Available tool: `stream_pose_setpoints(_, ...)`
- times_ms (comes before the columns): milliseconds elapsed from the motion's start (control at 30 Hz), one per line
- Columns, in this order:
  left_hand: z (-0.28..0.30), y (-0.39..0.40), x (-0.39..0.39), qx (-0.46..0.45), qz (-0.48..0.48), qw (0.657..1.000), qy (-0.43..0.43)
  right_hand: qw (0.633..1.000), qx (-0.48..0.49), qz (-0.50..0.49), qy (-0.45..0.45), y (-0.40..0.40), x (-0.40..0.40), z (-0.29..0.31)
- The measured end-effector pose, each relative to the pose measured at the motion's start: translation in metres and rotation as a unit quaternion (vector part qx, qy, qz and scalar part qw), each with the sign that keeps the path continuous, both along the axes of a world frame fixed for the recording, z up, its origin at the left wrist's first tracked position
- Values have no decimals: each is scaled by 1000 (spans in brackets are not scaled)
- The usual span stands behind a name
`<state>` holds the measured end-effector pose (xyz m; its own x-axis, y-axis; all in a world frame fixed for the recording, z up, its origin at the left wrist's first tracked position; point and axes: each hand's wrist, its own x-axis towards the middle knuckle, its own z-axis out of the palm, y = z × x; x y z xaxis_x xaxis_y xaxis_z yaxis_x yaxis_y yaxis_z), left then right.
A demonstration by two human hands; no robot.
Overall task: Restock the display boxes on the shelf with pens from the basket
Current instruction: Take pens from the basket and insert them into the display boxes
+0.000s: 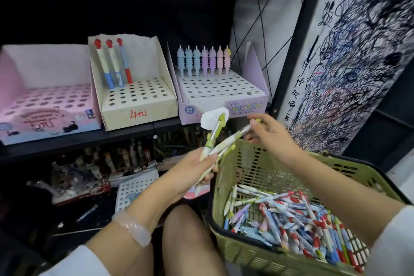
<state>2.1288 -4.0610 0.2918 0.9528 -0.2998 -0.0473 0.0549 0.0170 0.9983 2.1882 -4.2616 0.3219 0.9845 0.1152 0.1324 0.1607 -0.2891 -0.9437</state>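
Head view: left hand [197, 169] curls round a small bunch of green-and-white pens [216, 141], held just left of the basket rim, tips slanting up toward the shelf; a white paper tag [212, 119] sits at the top of one pen; right hand [272, 135] pinches the upper end of one pen of that bunch betw thumb and fingers, above the basket's far edge; green basket [257, 253] rests at lower right by the person's knee, w/ a heap of mixed pens [298, 224] inside, red, blue, white; on the shelf [125, 133], three display boxes side by side: pink box [44, 123] at left, holes bare; cream box [136, 112] in the middle w/ three pens [114, 63] standing at its back left; purple box [244, 107] at right w/ one back row of pastel pens [203, 60]; clear bracelet [132, 228] on left wrist; scribbled paper [349, 51] on the wall at right; lower shelf cluttered, dim.
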Motion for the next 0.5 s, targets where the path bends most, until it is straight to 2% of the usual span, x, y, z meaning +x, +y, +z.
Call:
stream_pose_setpoints(67, 3, 10, -4, -3, 14, 1000, 0, 993, 116, 4, 23, 12, -2, 7)
stream_pose_setpoints(133, 8, 25, -8, -11, 24, 1000, -1, 985, 168, 17, 25, 31, -2, 22)
stream_pose_setpoints(233, 19, 55, -13, -27, 60, 998, -14, 988, 154, 30, -7, 75, 0, 48)
stream_pose_setpoints(400, 33, 112, -25, -22, 199, 979, -51, 987, 149, 1, -60, 153, 9, 86)
stream_pose_setpoints(500, 39, 141, -34, 34, 286, 951, -111, 992, 90, 49, -80, 198, 6, 95)
